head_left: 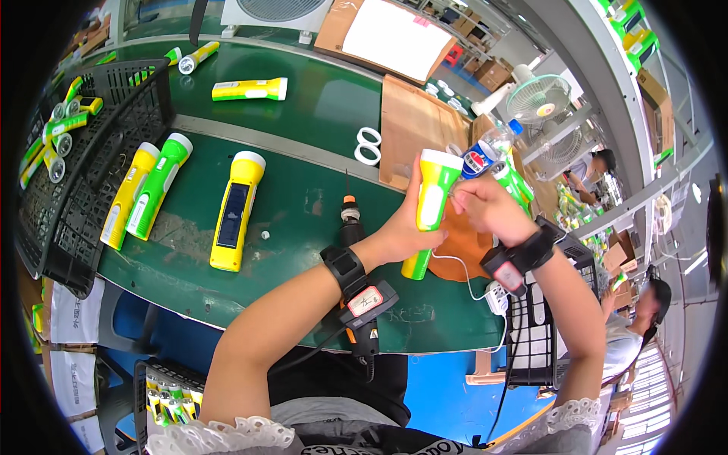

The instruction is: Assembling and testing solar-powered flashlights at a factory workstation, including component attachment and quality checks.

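Note:
My left hand (398,231) is wrapped round a yellow and green flashlight (434,201), its white-rimmed head upward. Close against the flashlight's right side, my right hand (494,209) has its fingers pinched together; what they hold, if anything, is too small to make out. Below the hands a white cable (469,287) runs to a white plug block (497,298). A brown round pad (459,246) lies under the right hand. Left of my left hand, a black electric screwdriver (350,227) lies on the green table (303,284).
Several flashlights lie leftward, including a yellow one (237,212) and a green one (159,186). A black crate (144,98) with flashlights stands at the left. Two white rings (368,155) lie beside cardboard (402,114). A bottle (485,152) and a black basket (535,334) are at the right.

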Tool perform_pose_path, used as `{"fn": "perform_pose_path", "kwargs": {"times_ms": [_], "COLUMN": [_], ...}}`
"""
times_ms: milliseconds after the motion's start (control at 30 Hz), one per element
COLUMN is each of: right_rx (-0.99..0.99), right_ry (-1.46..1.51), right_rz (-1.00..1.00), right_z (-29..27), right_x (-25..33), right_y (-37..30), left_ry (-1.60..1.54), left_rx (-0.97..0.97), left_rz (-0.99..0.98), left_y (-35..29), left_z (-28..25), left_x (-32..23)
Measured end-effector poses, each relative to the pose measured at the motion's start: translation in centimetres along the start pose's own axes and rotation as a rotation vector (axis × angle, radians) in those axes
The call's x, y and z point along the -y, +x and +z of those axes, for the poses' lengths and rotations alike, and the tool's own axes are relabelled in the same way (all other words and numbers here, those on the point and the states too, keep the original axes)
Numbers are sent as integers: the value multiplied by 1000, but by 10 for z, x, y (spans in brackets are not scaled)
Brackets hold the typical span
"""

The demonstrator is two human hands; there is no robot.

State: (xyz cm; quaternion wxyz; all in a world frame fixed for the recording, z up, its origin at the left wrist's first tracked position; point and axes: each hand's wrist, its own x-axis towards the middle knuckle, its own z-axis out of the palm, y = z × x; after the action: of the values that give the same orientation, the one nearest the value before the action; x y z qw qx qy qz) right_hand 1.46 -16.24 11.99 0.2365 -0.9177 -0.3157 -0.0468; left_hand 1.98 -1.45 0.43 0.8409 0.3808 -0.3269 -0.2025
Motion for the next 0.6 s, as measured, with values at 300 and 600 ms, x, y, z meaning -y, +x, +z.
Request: {"fn": "perform_pose_path", "kwargs": {"times_ms": [300,600], "right_rx": [246,-93], "right_ry": [390,298], "right_rz": [439,217], "right_z": [-10,108], "right_x": [0,61], "right_y": [2,-85], "left_ry": [192,805], "left_rx": [-165,-270], "left_rz": [287,1102], "left_y": [-2,-33], "left_z": [-14,55], "left_x": [-4,-115]}}
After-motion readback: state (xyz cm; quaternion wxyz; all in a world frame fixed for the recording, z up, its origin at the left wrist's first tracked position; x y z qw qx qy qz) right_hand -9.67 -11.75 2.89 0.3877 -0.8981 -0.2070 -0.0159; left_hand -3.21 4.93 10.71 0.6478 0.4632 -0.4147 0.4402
